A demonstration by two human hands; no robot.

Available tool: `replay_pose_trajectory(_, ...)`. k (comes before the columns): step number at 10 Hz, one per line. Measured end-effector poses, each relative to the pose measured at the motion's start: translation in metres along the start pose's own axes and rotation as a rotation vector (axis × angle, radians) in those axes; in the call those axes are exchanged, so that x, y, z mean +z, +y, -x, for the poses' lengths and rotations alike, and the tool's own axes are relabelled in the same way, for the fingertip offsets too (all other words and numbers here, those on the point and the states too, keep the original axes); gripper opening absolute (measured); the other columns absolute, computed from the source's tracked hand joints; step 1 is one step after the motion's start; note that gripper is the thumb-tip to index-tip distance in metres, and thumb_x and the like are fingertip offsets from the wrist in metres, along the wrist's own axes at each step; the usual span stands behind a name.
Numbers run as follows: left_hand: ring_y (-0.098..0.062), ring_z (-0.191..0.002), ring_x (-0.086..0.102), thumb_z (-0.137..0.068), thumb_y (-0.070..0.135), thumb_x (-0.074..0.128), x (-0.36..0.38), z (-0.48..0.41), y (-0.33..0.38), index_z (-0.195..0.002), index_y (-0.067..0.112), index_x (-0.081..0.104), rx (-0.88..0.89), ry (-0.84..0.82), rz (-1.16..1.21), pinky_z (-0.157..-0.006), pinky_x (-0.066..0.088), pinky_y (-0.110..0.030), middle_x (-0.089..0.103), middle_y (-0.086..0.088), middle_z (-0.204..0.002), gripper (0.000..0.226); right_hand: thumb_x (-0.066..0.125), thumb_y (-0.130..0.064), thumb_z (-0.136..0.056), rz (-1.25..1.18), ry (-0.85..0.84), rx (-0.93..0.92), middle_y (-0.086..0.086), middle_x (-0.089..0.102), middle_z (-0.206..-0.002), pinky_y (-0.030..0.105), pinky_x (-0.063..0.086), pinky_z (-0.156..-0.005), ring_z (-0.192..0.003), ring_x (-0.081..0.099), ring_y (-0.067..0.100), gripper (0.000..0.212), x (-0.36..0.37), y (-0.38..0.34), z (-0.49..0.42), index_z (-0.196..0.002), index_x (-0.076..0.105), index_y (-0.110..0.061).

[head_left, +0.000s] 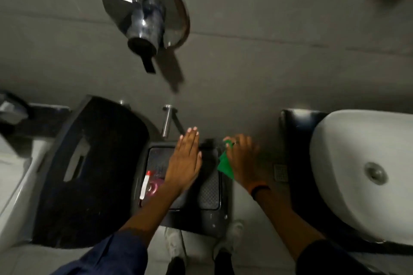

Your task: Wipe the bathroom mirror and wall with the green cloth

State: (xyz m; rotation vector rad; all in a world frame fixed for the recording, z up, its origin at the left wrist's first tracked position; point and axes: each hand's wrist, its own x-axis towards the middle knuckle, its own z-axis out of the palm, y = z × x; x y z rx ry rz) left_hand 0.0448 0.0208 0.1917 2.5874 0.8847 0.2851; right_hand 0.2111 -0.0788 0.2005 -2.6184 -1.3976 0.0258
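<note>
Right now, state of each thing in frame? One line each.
left hand: open, fingers flat, empty
right hand: pressing the green cloth low against the wall
green cloth: bunched under the right hand
wall: grey tile, wetness not discernible
bin: lid open, red and pink items inside
toilet lid: down
basin: empty, drain uncovered
</note>
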Motion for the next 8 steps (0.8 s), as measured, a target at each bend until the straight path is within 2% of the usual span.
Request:
replay_pose_trajectory(1, -0.031, -0.157, 0.015, -0.104, 0.02, 0.037, 0.06, 0.036, -0.027, -0.156, -0.003, 0.025, -0.067, -0.092, 0.02, -0.129, 0.007, -0.042, 0.02, -0.018, -0.167, 0.059, 0.058, -0.027, -0.094, -0.027, -0.204, -0.021, 0.011, 0.065, -0.113, 0.054, 0.047, -0.09, -0.107, 0.062, 0.036, 0.022, 0.075, -0.015, 0.027, -0.111, 0.07, -0.02)
replay_pose_trajectory(2, -0.027, -0.158, 0.008, -0.108, 0.025, 0.032, 0.14, 0.076, -0.072, -0.159, 0.001, 0.017, -0.172, -0.224, 0.021, -0.129, 0.0, -0.037, 0.014, -0.016, -0.169, 0.058, 0.057, -0.032, -0.098, 0.014, -0.303, -0.109, 0.009, 0.062, -0.116, 0.054, 0.046, -0.089, -0.108, 0.059, 0.034, 0.026, 0.182, -0.024, 0.05, -0.119, 0.068, -0.021)
replay_pose_trajectory(3, -0.029, -0.158, 0.01, -0.108, 0.024, 0.034, 0.179, 0.087, -0.098, -0.159, 0.001, 0.017, -0.2, -0.261, 0.011, -0.13, 0.007, -0.041, 0.016, -0.017, -0.169, 0.059, 0.051, -0.04, -0.101, 0.042, -0.401, -0.139, 0.01, 0.058, -0.133, 0.056, 0.043, -0.094, -0.119, 0.055, 0.035, 0.037, 0.234, -0.026, 0.057, -0.132, 0.063, -0.023)
replay_pose_trajectory(4, -0.032, -0.157, 0.012, -0.106, 0.026, 0.033, 0.223, 0.091, -0.128, -0.159, 0.0, 0.019, -0.184, -0.297, -0.008, -0.129, 0.013, -0.047, 0.017, -0.018, -0.168, 0.06, 0.049, -0.047, -0.1, 0.055, -0.41, -0.148, 0.008, 0.04, -0.16, 0.065, 0.034, -0.106, -0.142, 0.041, 0.035, 0.054, 0.282, -0.016, 0.065, -0.149, 0.047, -0.026)
replay_pose_trajectory(5, -0.033, -0.156, 0.014, -0.105, 0.026, 0.036, 0.245, 0.093, -0.136, -0.158, -0.001, 0.021, -0.169, -0.306, -0.033, -0.128, 0.016, -0.049, 0.02, -0.019, -0.168, 0.061, 0.043, -0.05, -0.1, 0.09, -0.319, -0.17, 0.006, 0.035, -0.164, 0.068, 0.031, -0.109, -0.148, 0.034, 0.035, 0.057, 0.299, -0.012, 0.076, -0.152, 0.042, -0.028)
replay_pose_trajectory(6, -0.034, -0.157, 0.011, -0.103, 0.023, 0.04, 0.262, 0.094, -0.145, -0.158, -0.004, 0.02, -0.155, -0.334, -0.084, -0.128, 0.014, -0.05, 0.016, -0.02, -0.168, 0.064, 0.036, -0.051, -0.101, 0.111, -0.325, -0.177, 0.007, 0.034, -0.164, 0.068, 0.03, -0.11, -0.149, 0.028, 0.035, 0.057, 0.309, -0.01, 0.073, -0.152, 0.039, -0.027)
replay_pose_trajectory(7, -0.034, -0.157, 0.008, -0.104, 0.022, 0.038, 0.259, 0.089, -0.139, -0.158, -0.003, 0.017, -0.19, -0.352, -0.062, -0.129, 0.01, -0.047, 0.012, -0.02, -0.169, 0.064, 0.037, -0.052, -0.101, 0.112, -0.366, -0.157, 0.007, 0.031, -0.165, 0.07, 0.029, -0.111, -0.151, 0.027, 0.035, 0.058, 0.302, -0.015, 0.07, -0.153, 0.038, -0.027)
replay_pose_trajectory(8, -0.031, -0.158, 0.004, -0.106, 0.024, 0.035, 0.228, 0.091, -0.117, -0.159, -0.001, 0.011, -0.206, -0.339, 0.055, -0.129, 0.008, -0.045, 0.008, -0.017, -0.169, 0.063, 0.04, -0.057, -0.101, 0.052, -0.386, -0.146, 0.004, 0.02, -0.17, 0.07, 0.025, -0.113, -0.155, 0.02, 0.034, 0.064, 0.268, -0.016, 0.08, -0.158, 0.031, -0.029)
